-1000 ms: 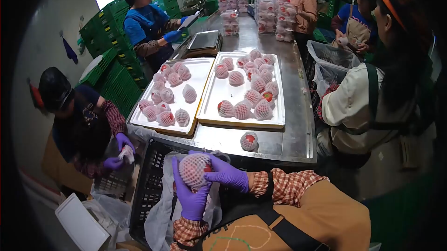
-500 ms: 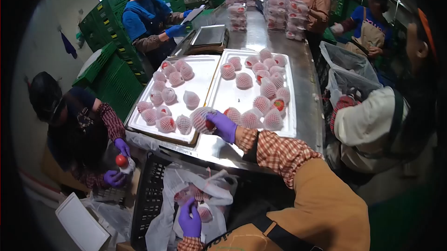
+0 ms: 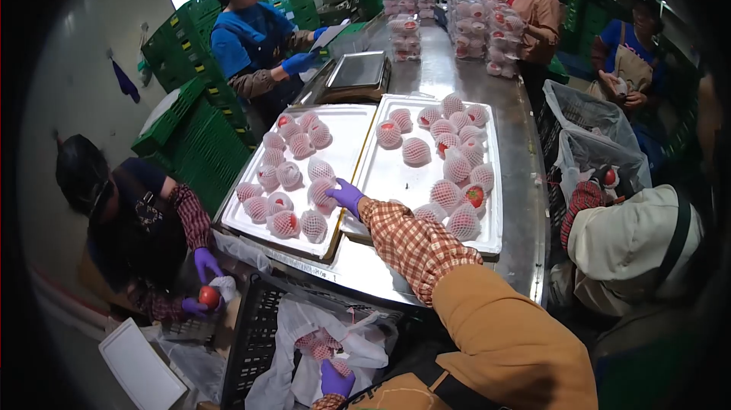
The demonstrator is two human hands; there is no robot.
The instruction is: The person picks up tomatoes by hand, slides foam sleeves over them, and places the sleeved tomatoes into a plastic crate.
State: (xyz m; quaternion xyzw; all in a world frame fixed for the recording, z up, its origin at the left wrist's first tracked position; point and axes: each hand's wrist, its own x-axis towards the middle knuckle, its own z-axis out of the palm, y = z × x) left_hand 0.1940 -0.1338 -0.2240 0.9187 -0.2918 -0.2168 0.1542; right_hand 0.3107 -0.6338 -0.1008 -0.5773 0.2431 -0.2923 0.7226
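Note:
My right hand (image 3: 348,197), in a purple glove, is closed around a red fruit in a white foam net (image 3: 321,192) at the right side of the left white tray (image 3: 339,122). Other netted fruits (image 3: 284,223) lie close by in this tray. Low in the view, my gloved left hand (image 3: 336,380) reaches into a plastic-lined black crate (image 3: 250,338). Its partly hidden fingers close on a netted fruit (image 3: 342,366), beside more pink netting (image 3: 318,343) in the liner.
The right white tray (image 3: 392,178) holds several netted fruits. Behind stand a scale (image 3: 360,71) and stacked clear fruit packs (image 3: 468,25). One person (image 3: 145,235) handles fruit at left; another (image 3: 624,220) works by lined crates (image 3: 601,147) at right. Green crates (image 3: 194,132) are stacked at left.
My right hand has carried a netted fruit from the front gap between the trays into the left tray. My left hand has gone lower in the crate. The whole view has shifted slightly.

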